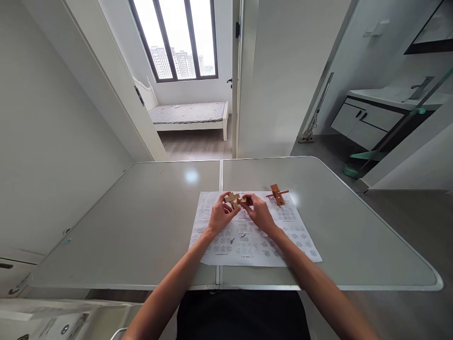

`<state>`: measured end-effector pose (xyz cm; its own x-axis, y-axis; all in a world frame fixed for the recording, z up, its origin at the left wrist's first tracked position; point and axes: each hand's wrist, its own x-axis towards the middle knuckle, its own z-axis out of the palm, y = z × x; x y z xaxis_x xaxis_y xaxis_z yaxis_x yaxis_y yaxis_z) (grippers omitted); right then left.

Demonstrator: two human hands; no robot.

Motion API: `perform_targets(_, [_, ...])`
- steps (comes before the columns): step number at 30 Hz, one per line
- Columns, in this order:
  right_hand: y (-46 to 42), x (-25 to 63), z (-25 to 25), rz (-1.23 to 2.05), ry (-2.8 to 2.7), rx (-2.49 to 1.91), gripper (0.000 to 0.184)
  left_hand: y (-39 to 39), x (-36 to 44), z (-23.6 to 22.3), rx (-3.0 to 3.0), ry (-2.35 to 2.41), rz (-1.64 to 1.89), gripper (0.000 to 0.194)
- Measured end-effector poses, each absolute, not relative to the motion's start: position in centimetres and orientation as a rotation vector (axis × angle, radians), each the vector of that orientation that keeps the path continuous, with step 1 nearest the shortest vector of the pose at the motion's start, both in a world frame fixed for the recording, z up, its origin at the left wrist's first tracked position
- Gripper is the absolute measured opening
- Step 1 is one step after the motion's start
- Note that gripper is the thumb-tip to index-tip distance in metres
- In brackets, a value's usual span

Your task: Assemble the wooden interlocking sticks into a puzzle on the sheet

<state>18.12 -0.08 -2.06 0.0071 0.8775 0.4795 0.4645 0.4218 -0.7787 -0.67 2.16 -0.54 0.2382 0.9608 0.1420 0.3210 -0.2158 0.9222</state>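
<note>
My left hand [220,216] and my right hand [259,211] meet over a printed paper sheet [247,241] on the grey table [141,226]. Between them they hold a small light wooden interlocking puzzle [234,200], made of crossed sticks, just above the sheet. The left fingers grip its left side, and the right fingertips pinch a piece at its right end. A second, darker wooden cross puzzle [278,194] stands on the sheet's far right corner, a little beyond my right hand and untouched.
The folding table has a seam down its middle [219,217] and rounded edges. A doorway ahead opens onto a bed [187,115] under a window. At the right are a cabinet with a sink [375,118] and a green mop [357,163].
</note>
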Motion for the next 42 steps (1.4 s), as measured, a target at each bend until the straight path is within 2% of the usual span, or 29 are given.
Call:
perform_targets(12, [-0.6, 18.1, -1.2, 0.532, -1.686, -1.111, 0.029, 2.4, -0.9, -0.7, 1.858, 1.148, 1.103, 0.064])
perform_targets(32, [-0.6, 18.7, -0.7, 0.679, -1.669, -1.013, 0.028, 2.3, -1.4, 0.2, 2.035, 1.062, 1.083, 0.060])
perform_targets(42, [-1.0, 19.2, -0.3, 0.680, -1.820, -1.155, 0.029, 2.1, -1.6, 1.0, 2.021, 1.057, 1.031, 0.056])
